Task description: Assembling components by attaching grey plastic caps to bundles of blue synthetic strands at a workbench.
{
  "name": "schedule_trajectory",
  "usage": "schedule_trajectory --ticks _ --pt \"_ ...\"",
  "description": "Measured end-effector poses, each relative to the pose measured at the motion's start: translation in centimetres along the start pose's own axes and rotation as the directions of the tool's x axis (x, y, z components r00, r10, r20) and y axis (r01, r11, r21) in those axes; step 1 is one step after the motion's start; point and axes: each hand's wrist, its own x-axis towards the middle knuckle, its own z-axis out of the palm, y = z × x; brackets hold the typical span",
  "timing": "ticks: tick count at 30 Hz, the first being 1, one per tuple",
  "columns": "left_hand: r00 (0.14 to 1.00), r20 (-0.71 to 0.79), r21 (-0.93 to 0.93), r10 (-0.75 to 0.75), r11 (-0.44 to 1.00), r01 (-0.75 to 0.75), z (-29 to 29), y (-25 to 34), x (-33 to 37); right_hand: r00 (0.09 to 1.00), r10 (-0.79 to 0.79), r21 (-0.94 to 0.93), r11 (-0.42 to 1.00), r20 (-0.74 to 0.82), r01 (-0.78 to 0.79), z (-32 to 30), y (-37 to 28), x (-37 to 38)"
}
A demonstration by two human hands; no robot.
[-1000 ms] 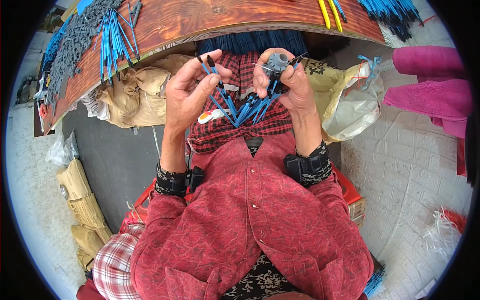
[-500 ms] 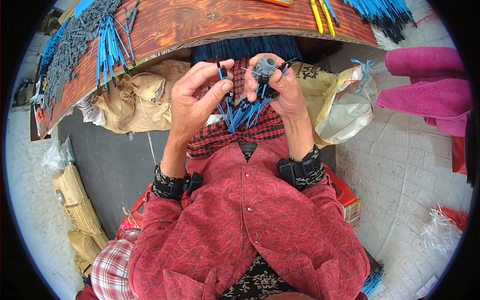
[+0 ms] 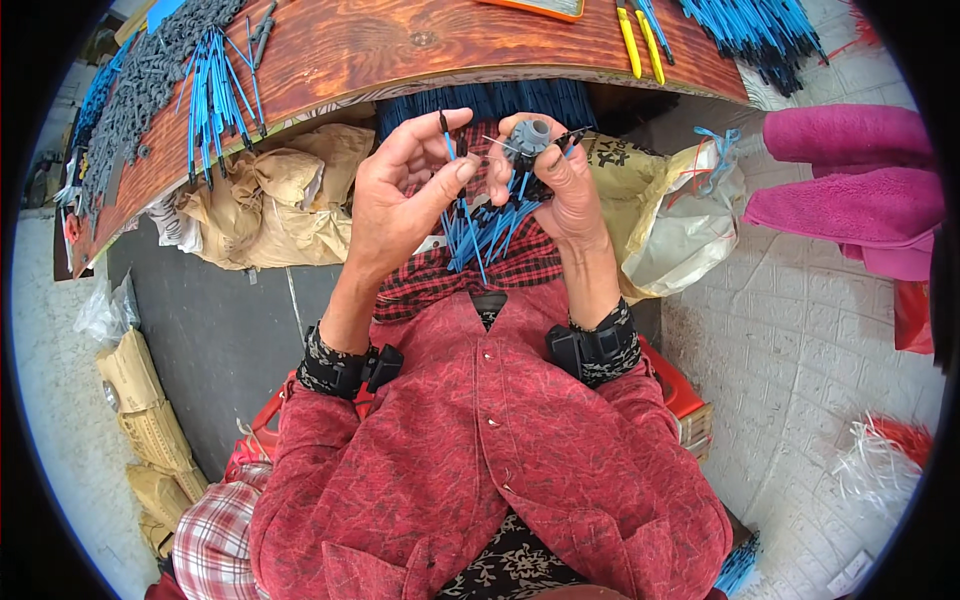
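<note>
In front of my chest, my right hand (image 3: pixel 572 195) grips a grey ribbed plastic hub (image 3: pixel 528 138) with a round opening on top. Thin metal wire ends and black-tipped pieces stick out around the hub. Beside it, my left hand (image 3: pixel 400 205) is closed on a thin blue rod (image 3: pixel 449 143) with a black end, pinched by thumb and fingers. Several blue rods (image 3: pixel 490 235) hang below the hub, over the red-and-black checked cloth on my lap. My fingers hide part of the hub and the rods' upper ends.
The wooden table (image 3: pixel 400 45) ahead carries grey plastic parts (image 3: pixel 150 95), blue rods (image 3: pixel 212 95), yellow-handled pliers (image 3: pixel 630 45) and more rods (image 3: pixel 755 35). Brown paper (image 3: pixel 270 195) lies beneath its edge. A pale sack (image 3: pixel 680 220) and magenta towels (image 3: pixel 845 205) are at right.
My left thumb and fingertips have spread slightly, and the blue rod shows more of its length. My right hand keeps the hub almost in the same place.
</note>
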Motion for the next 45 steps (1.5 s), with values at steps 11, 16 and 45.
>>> schedule_trajectory --ticks 11,16,45 --pt "0.986 -0.023 0.064 -0.168 0.983 0.169 -5.5 -1.9 3.4 0.998 -0.057 0.011 0.998 -0.003 0.057 -1.3 0.4 0.7" --pt "0.984 0.083 0.053 -0.160 0.986 0.156 -6.1 -1.5 3.7 0.994 -0.107 0.038 0.994 0.014 0.106 -2.1 0.7 1.1" --pt "0.827 0.459 0.072 -0.324 0.942 0.329 -2.2 -1.2 10.4 0.998 -0.061 0.101 0.993 -0.006 0.062 -3.2 0.9 2.4"
